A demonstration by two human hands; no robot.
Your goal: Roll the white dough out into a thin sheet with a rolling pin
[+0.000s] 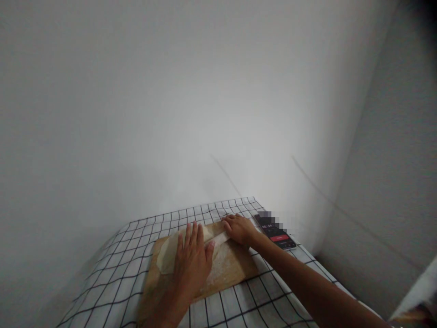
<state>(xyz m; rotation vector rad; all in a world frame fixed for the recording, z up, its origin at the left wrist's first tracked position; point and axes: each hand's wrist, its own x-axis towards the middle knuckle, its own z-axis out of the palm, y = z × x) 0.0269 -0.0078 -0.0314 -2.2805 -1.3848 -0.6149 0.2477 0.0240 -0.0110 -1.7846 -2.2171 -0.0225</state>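
Observation:
A thin, pale sheet of dough (166, 258) lies on a wooden board (225, 276) dusted with flour. My left hand (194, 255) rests palm down over the dough, its fingers stretched out and slightly apart. Between the two hands runs a pale, rod-shaped piece (218, 239); whether it is a floured rolling pin or a rolled edge of dough I cannot tell. The fingers of my right hand (239, 229) curl over its far right end, near the board's back edge. The left end of this piece meets my left thumb and is partly hidden.
A phone (277, 232) showing a running timer lies to the right of the board. Beneath both is a white tablecloth (116, 278) with a dark grid. A pale wall (205, 114) rises right behind the table, and another wall (385, 191) stands at the right.

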